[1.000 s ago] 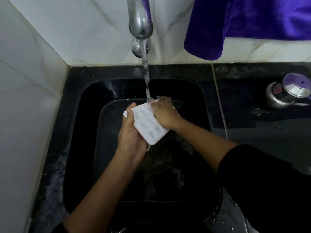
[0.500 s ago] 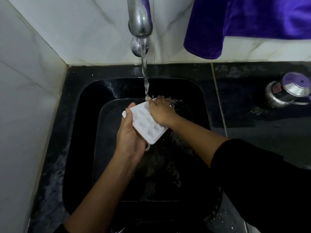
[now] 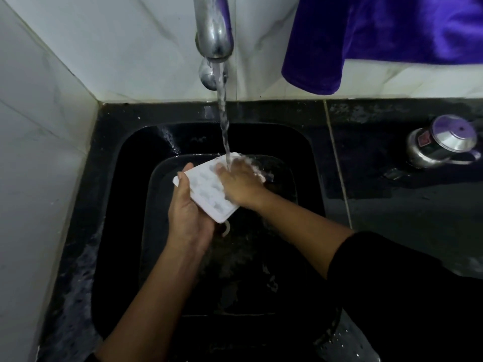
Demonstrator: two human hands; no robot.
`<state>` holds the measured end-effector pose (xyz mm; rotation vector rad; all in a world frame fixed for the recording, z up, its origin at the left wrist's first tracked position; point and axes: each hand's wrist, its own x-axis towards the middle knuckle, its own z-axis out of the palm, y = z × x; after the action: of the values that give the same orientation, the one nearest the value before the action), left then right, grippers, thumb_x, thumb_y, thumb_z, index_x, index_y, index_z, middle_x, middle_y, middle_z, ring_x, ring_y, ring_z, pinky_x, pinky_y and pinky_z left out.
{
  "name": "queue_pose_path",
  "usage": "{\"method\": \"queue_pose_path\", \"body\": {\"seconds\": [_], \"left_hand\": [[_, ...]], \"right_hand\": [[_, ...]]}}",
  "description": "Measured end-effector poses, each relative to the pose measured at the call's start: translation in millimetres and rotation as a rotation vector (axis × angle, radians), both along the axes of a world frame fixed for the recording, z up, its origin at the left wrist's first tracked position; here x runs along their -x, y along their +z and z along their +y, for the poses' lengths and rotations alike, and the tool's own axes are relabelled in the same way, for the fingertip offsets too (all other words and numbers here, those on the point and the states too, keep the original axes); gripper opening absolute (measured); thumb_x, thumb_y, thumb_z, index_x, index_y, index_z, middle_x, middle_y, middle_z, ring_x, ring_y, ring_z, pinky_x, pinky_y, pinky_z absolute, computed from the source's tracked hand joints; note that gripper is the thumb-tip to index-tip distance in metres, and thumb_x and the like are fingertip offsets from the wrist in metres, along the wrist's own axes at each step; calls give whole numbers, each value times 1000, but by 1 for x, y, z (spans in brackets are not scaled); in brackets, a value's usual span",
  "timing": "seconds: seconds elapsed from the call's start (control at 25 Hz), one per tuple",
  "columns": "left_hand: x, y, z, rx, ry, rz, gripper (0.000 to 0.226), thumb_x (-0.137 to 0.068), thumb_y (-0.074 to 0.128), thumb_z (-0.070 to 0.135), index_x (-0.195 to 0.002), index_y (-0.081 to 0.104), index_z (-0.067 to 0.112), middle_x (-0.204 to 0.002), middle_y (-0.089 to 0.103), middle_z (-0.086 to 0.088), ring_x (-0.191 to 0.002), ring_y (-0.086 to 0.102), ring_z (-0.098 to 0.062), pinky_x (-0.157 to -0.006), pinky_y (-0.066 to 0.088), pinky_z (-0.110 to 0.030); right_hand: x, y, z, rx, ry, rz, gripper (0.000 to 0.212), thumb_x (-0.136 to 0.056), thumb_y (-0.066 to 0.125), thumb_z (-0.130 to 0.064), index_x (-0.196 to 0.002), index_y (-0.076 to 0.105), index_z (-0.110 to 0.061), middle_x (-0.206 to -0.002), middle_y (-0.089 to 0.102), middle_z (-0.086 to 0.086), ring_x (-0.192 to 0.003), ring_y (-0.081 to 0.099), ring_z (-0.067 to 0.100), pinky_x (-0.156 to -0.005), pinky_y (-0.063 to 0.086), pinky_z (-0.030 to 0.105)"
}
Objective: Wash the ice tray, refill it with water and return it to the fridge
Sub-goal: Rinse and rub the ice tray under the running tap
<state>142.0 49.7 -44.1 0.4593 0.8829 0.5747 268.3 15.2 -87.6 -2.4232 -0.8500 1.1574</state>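
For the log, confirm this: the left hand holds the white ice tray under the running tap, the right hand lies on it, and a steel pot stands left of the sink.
Wrong: the head view shows the steel pot standing right of the sink, not left. The rest holds: the left hand holds the white ice tray under the running tap, the right hand lying on it.

White ice tray (image 3: pixel 209 192), black sink (image 3: pixel 109 205), purple cloth (image 3: pixel 379 35), silver tap (image 3: pixel 214 30), white veined wall tiles (image 3: pixel 117 48)
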Motion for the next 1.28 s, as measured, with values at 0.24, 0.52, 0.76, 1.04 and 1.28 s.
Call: {"method": "queue_pose_path", "body": {"seconds": [0.24,0.52,0.76,1.04,1.28], "left_hand": [[1,-3,8,-57,17,44,47,-108,48,42,-148,52,17,-138,68,-17,-124,69,-32,-101,57,-50],[4,4,24,-119,29,19,47,-110,43,43,-148,48,16,-129,70,-11,-116,71,-27,-94,59,-46],[8,1,6,-76,-37,-13,55,-107,47,46,-152,48,15,-140,67,-16,-125,68,-32,-98,59,-50],[9,-4,2,-33,-51,-3,50,-106,49,46,-149,52,20,-133,72,-14,-119,72,-29,-91,62,-46],[6,-2,3,19,-12,-25,44,-108,47,47,-145,55,24,-130,73,-14,-113,74,-29,-83,64,-46]], "right_hand": [[16,-3,-26,-81,26,42,82,-103,21,-69,-156,36,-9,-167,31,16,-155,26,32,-125,22,46],[37,5,-31,-139,140,85,111,-79,6,-89,-157,38,-16,-168,30,13,-156,24,26,-127,19,45],[6,7,-26,-55,-83,40,86,-104,23,-69,-162,21,-5,-171,19,17,-158,17,30,-128,18,44],[3,4,-19,-55,-48,-66,86,-105,23,-67,-165,14,-7,-173,11,17,-160,10,29,-129,10,44],[43,-4,-13,-142,105,39,98,-90,14,-79,-166,11,-18,-175,4,10,-161,3,25,-129,4,47]]}}
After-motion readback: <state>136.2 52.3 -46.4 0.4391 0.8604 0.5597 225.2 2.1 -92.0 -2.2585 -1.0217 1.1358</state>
